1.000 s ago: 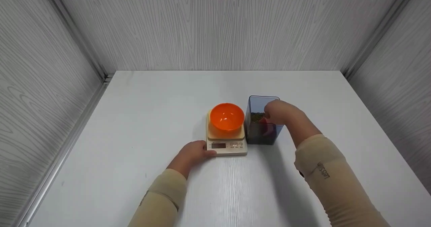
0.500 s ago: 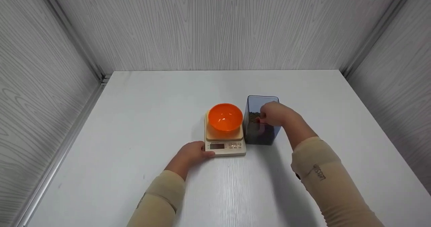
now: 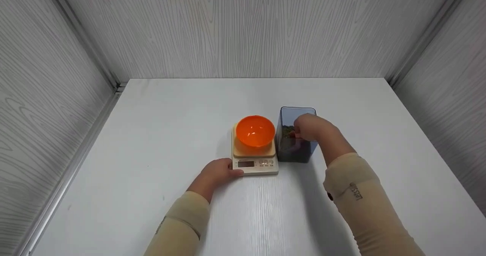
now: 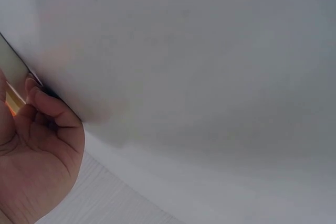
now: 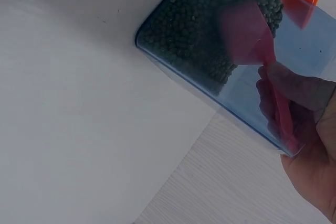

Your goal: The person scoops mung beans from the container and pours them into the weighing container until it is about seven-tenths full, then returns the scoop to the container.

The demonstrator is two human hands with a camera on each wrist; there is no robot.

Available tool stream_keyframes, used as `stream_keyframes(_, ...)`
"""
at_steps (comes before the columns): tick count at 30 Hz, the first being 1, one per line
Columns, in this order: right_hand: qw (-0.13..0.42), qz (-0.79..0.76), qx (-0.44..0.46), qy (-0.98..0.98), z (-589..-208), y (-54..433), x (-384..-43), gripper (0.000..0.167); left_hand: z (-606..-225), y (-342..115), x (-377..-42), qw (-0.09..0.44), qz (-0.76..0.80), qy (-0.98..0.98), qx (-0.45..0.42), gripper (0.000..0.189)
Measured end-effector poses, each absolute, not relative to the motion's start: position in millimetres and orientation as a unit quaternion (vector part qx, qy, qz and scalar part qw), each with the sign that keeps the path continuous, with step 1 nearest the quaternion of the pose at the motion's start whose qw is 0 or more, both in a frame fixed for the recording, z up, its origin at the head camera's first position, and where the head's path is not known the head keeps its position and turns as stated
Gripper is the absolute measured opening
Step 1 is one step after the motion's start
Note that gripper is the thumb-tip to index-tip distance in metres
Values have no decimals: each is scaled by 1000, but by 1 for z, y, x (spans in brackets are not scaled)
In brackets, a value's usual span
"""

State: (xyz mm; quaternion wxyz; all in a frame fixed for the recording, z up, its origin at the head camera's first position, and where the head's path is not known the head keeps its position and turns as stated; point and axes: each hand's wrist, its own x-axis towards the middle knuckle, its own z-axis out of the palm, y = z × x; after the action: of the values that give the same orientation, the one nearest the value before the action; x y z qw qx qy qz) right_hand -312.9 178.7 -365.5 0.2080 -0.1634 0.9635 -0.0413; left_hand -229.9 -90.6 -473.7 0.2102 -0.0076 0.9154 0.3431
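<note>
The pink scoop [image 5: 249,32] is inside the bluish transparent container [image 3: 293,155], with its head among the small green beans [image 5: 181,32]; I cannot tell how deep it goes. The right hand [image 3: 310,128] is closed around the scoop's handle, the thumb lying along one side and the fingers bent on the other. The left hand [image 3: 219,171] grips the near left corner of the kitchen scale [image 3: 260,171], with its thumb on the front panel and its fingers curled at the side edge. On the scale's plate rests an orange bowl [image 3: 255,131]. The container stands upright just beside the scale, on its right.

On the right sleeve [image 3: 374,222], which is beige, dark letters seem to begin with "Lets"; the rest is not clear. The left sleeve [image 3: 176,225] also carries dark writing, too small to read. The scale has a dark display [image 3: 246,164] and round buttons [image 3: 266,162], whose labels are likewise too small.

The bench [image 3: 182,115] is white and smooth, with a few faint marks. Around it stand grey walls [image 3: 243,32] with a wood-grain pattern, and metal strips [image 3: 79,39] run along their corners.
</note>
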Motion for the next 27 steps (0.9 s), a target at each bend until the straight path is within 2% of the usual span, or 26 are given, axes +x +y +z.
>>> stream_keyframes(8,207,-72,-171,961,-363,190,-311,9,-474,-89,-229,203,340,918,-1,38)
stream_keyframes(18,115,-80,-248,959,-359,204,-310,11,-474,-90,-228,206,338,918,-1,43)
stream_keyframes(27,86,-129,-251,955,-358,220,-305,8,-475,-90,-230,207,329,921,-14,41)
